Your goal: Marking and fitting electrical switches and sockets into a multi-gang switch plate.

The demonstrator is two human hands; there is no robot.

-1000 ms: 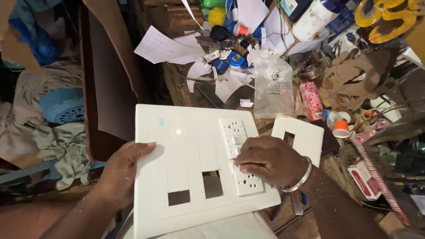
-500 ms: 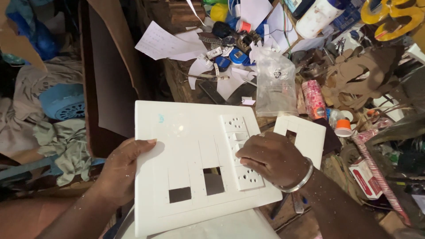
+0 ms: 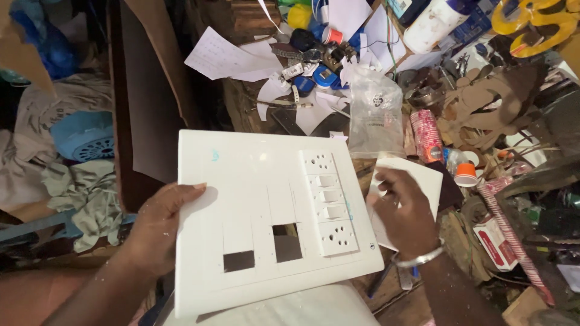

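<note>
While your left hand (image 3: 158,226) props the big white switch plate (image 3: 266,217) by its left edge, thumb lying flat on the face and the rest of the fingers hidden behind, your right hand (image 3: 403,211) is off to the right on a smaller white plate (image 3: 420,181), fingers spread over it. Can't tell if that hand is gripping or just pressing. Hands are well apart.

Big plate sits centre of view, tilted, over the messy workbench (image 3: 314,115), its lower edge near a white pad (image 3: 302,309).

Handling, judged: thin rigid plastic sheet, light, stiff enough for a one-hand hold. Glossy face, so prob slippery, and thin webs betw the cutouts look like the weak spots. Pinch at the solid left or top margin, not across the openings. The module strip (image 3: 329,204) adds weight on the right side, so expect it to tip that way.

Counts:
- white plates: 2 (big + small)
- open dark cutouts in the big plate: 2, approx square
- module strip: 2 sockets (top, bottom) + 3 rocker switches betw them
- clear plastic bag (image 3: 376,115): 1, just behind the plate
- red patterned roll (image 3: 426,135): 1
- bracelet on right wrist: 1
</note>
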